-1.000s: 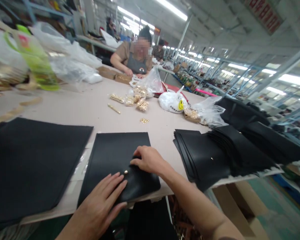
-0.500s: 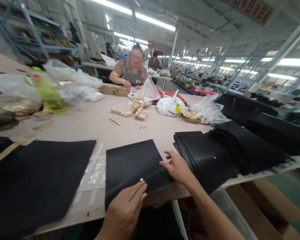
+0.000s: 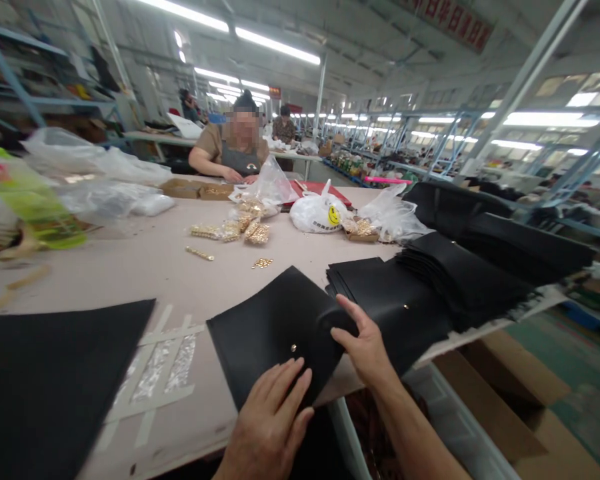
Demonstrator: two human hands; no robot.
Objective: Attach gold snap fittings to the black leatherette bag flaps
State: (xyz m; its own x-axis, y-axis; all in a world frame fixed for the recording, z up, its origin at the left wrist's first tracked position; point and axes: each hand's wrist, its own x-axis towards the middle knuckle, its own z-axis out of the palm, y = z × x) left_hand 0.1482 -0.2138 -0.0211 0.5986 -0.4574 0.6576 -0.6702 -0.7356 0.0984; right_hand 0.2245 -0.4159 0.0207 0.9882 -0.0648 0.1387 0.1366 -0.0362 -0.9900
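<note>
A black leather-like panel [image 3: 265,320] lies at the table's front edge, turned at an angle, with a small gold-coloured metal fitting [image 3: 293,348] on it. My left hand [image 3: 273,413] rests on its near part, fingers stretched out just below the fitting. At the panel's right edge, my right hand [image 3: 363,343] grips the sheet between thumb and fingers, and the edge bends up there. Just right of that hand, a stack of similar black panels [image 3: 410,333] shows a gold fitting on its top sheet.
More black panels [image 3: 480,273] are piled along the right. Another black panel [image 3: 55,360] lies at left, beside a taped-down patch [image 3: 155,367]. Gold fittings [image 3: 263,263], plastic bags [image 3: 313,213] and a green bottle [image 3: 40,207] stand farther back. A co-worker [image 3: 235,147] sits opposite.
The panel under my hands has turned and shifted toward the right stack. My right hand has closed on its right edge, which now curls up. The camera view has swung right.
</note>
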